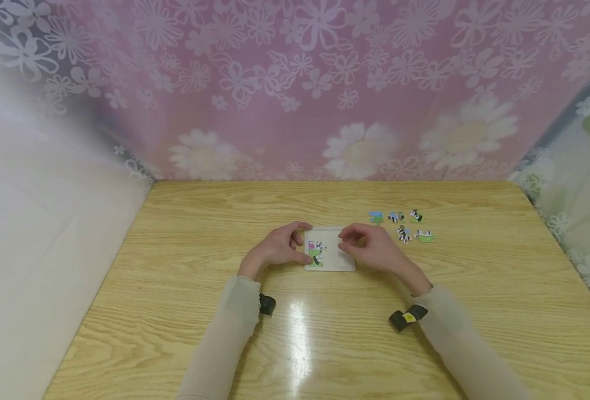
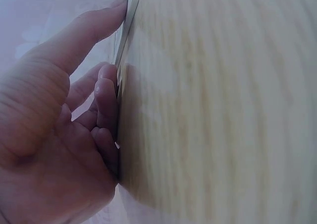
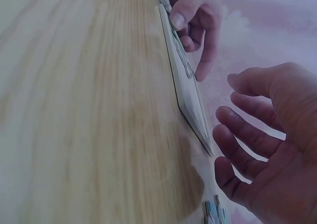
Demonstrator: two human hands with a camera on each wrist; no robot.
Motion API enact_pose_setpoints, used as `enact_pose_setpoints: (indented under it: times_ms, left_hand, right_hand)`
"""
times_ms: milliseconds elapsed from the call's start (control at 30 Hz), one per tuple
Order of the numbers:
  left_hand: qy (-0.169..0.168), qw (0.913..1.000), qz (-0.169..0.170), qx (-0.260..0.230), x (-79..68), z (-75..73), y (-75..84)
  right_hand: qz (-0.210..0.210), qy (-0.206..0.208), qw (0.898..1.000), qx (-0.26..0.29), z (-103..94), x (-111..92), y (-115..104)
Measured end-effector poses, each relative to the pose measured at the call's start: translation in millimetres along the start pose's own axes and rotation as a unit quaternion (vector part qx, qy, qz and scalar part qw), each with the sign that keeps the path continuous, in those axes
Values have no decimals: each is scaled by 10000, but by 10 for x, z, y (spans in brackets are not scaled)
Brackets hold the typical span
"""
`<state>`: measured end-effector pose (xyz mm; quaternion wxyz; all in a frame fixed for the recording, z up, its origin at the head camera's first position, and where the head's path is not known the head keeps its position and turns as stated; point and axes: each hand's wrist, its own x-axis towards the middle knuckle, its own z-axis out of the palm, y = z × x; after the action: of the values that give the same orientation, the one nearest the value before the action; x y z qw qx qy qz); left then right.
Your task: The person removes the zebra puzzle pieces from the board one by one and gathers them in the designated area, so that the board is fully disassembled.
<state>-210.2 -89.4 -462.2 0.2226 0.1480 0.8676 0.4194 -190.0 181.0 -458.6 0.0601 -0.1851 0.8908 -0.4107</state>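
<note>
A white rectangular puzzle board [image 1: 339, 261] with a raised rim lies on the table. Joined puzzle pieces [image 1: 316, 253] with a black-and-white animal picture cover its left side. My left hand [image 1: 277, 246] holds the board's left edge, thumb at the near corner and index finger at the far one; its other fingers are curled against the table in the left wrist view. Above the board's right edge is my right hand [image 1: 372, 248], fingers loosely bent. The right wrist view shows nothing between the thumb and fingers of this right hand [image 3: 267, 140].
Several loose puzzle pieces [image 1: 404, 234] lie on the wooden table [image 1: 200, 222] beyond the right hand, in two rough rows. A flowered curtain [image 1: 275, 111] hangs behind the table's far edge. Black straps with cameras [image 1: 408, 318] sit at the wrists.
</note>
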Motion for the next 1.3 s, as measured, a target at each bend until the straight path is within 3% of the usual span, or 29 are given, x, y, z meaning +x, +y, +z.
enact_pose_setpoints:
  times_ms: [600,867,1300]
  left_hand:
    - [-14,10000,-77,1,27,1,-10]
    - [-42,9999,-84,54,19,-3,-9]
    - [-67,9999,-72,118,15,-11,-8]
  right_hand:
    - [-118,-283,9966,-767,226,207,-85]
    - [-49,-142,9922,-1241,334,230,-94]
    - [120,-98,9949,-998,346,230,-127]
